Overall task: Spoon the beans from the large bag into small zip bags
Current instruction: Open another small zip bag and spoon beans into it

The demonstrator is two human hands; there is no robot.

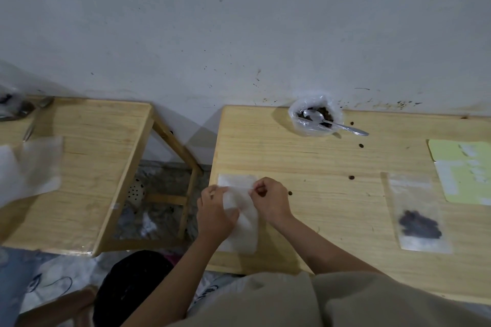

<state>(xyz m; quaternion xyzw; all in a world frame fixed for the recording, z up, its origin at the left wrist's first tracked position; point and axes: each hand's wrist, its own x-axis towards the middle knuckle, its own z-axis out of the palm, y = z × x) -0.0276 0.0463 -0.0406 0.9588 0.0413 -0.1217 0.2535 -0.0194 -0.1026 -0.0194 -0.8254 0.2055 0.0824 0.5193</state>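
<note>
A small clear zip bag (245, 225) lies on the near left part of the wooden table (332, 167). My left hand (216, 216) holds the bag's left side and my right hand (269, 200) pinches it near the top strip. The large clear bag of dark beans (314, 117) stands open at the back by the wall, with a metal spoon (336, 122) resting in it, handle pointing right. A second small zip bag (417, 216) holding dark beans lies flat to the right.
Several loose beans (351, 177) are scattered on the table. A yellow-green sheet (463, 170) lies at the right edge. A second wooden table (87, 162) stands to the left with clear bags (30, 167) and a spoon (37, 117) on it; a gap separates the tables.
</note>
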